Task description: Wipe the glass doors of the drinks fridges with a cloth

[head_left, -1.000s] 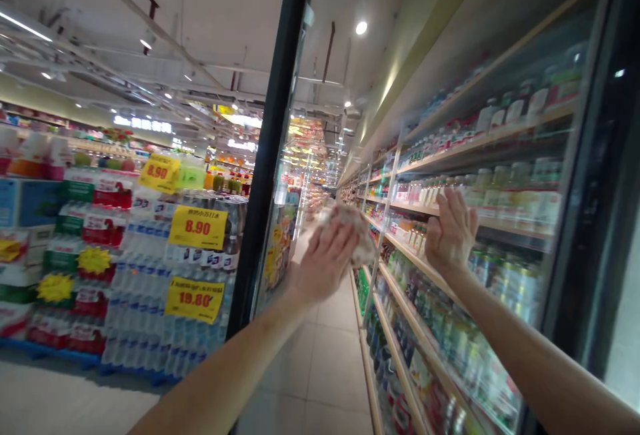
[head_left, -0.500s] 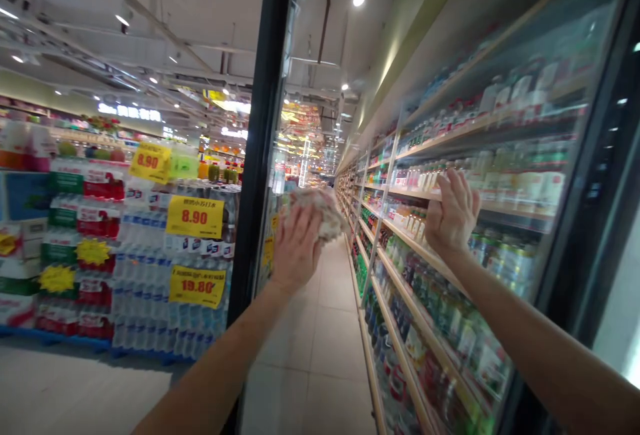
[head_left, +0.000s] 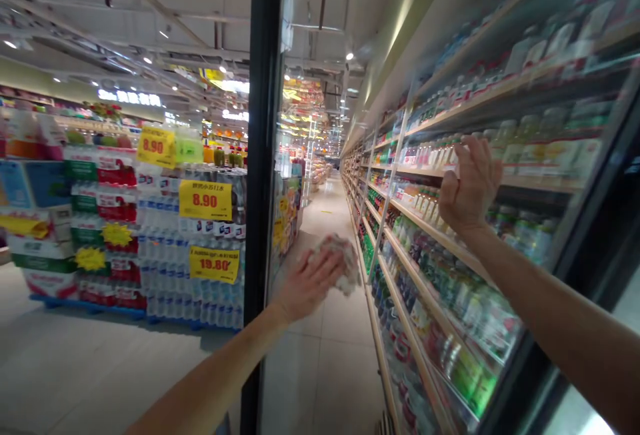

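My left hand (head_left: pixel 311 281) is spread over a crumpled, pale patterned cloth (head_left: pixel 345 263), pressing it flat against a glass pane (head_left: pixel 295 368) in a dark frame (head_left: pixel 265 121). Motion blurs the cloth somewhat. Higher up and to the right, my right hand (head_left: pixel 470 185) is raised with fingers apart and slightly bent, holding nothing. It appears close to the glass; whether it touches cannot be told. Shelves of bottled drinks (head_left: pixel 430 155) show behind it.
At the left, stacked packs of bottled water (head_left: pixel 170 248) stand on a blue pallet (head_left: pixel 120 309), with yellow price signs (head_left: pixel 205 200) on them. A tiled aisle floor (head_left: pixel 325 215) runs into the distance. A dark frame edge (head_left: pixel 590 241) borders the right side.
My left hand and the cloth have moved down and a little to the right across the glass. My right hand appears slightly higher and further right. The view has shifted.
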### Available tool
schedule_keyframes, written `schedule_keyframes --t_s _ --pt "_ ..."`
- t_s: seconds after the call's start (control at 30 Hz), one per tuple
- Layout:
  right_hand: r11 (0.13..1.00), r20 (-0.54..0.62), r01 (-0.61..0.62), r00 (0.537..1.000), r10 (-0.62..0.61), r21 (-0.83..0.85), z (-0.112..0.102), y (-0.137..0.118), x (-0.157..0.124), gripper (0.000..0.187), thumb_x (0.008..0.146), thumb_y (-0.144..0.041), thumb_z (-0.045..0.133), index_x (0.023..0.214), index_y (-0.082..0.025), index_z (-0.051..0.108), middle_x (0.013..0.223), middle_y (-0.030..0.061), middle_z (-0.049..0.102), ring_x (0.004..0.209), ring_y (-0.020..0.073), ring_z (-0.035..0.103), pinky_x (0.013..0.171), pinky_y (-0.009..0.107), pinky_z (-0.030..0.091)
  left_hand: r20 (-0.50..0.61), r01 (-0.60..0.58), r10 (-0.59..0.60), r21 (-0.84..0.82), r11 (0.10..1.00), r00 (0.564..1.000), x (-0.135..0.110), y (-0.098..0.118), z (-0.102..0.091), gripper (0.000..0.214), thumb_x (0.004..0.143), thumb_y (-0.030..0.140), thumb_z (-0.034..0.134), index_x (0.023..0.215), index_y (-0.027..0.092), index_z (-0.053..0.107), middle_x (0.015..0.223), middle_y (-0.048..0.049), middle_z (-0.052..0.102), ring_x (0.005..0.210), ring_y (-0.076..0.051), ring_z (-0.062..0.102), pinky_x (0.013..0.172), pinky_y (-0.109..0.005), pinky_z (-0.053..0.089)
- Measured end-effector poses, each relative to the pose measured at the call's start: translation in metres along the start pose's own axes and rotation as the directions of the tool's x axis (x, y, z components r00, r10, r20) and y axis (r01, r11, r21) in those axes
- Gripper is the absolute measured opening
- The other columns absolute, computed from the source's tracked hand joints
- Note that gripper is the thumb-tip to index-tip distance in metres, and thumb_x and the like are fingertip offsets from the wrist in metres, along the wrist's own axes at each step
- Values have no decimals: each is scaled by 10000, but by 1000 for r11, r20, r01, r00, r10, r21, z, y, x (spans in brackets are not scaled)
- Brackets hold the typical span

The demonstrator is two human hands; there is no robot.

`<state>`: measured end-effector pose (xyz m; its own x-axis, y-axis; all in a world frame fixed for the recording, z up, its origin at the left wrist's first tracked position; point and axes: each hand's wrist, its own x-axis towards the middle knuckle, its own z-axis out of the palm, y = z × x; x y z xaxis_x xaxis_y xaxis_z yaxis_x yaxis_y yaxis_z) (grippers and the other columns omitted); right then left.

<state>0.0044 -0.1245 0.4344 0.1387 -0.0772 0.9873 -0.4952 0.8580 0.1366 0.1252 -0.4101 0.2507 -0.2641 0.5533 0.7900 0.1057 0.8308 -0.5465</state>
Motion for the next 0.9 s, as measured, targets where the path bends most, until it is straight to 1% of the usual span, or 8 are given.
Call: schedule_keyframes --t_s 0.1,0.17,0.23,0.37,0.47,0.57,0.77,0.9 --pt "1000 5 -3 1000 3 11 1 0 -2 529 899 -414 289 1329 -150 446 1402 112 424 1314 258 342 1070 467 209 53 -229 232 -54 972 971 -9 2 2 394 875 270 426 1264 304 482 1419 55 394 1388 -117 155 1161 -361 96" --pt "1000 -9 7 1000 -7 0 2 2 -1 534 897 -409 306 1313 -114 463 1395 136 426 1313 268 348 1066 476 215 -9 10 -10 -20 1000 1000 -4 -4 4 418 872 271 438 1289 256 464 1410 -6 413 1394 -148 138 1157 -387 103" --pt "1000 -12 18 1000 -18 -16 2 7 1 536 899 -407 300 1305 -100 468 1389 151 429 1315 265 346 1061 483 222 -84 291 -289 8 957 954 6 -9 6 460 867 262 448 1321 193 429 1407 -83 410 1398 -205 113 1144 -441 118" --pt "997 -10 80 997 -80 -5 -2 0 1 519 887 -390 342 1277 -79 487 1381 175 427 1331 261 323 1056 511 216 -63 175 -179 -61 983 982 21 -5 12 472 862 224 446 1332 203 408 1393 -68 436 1392 -192 153 1144 -420 116" --pt "949 35 264 961 -274 174 -7 -40 -26 428 869 -284 394 1222 -82 528 1370 185 437 1330 218 333 1065 461 256 -64 148 -159 -141 979 985 26 0 17 455 875 202 416 1330 192 405 1376 -65 460 1389 -186 169 1143 -408 121" --pt "764 172 431 808 -564 480 -8 -98 -72 419 850 -197 396 1248 -111 496 1324 147 501 1316 174 359 1063 383 322 -135 132 -172 -262 956 976 31 -5 21 507 896 207 372 1392 167 277 1397 -100 426 1384 -170 189 1124 -394 208" --pt "855 325 347 817 -477 385 6 -152 -118 476 859 -321 472 1325 -237 422 1404 78 427 1375 232 230 1103 464 188 -191 351 -437 -363 863 879 22 -14 15 777 835 325 547 1429 157 76 1495 -190 166 1388 -260 170 1074 -458 309" --pt "904 382 279 836 -394 323 12 -172 -115 483 807 -432 553 1267 -310 471 1431 78 384 1364 290 235 1088 567 79 -71 381 -427 -339 860 901 1 -10 14 743 842 308 530 1431 172 97 1475 -175 237 1375 -273 208 1083 -507 276"
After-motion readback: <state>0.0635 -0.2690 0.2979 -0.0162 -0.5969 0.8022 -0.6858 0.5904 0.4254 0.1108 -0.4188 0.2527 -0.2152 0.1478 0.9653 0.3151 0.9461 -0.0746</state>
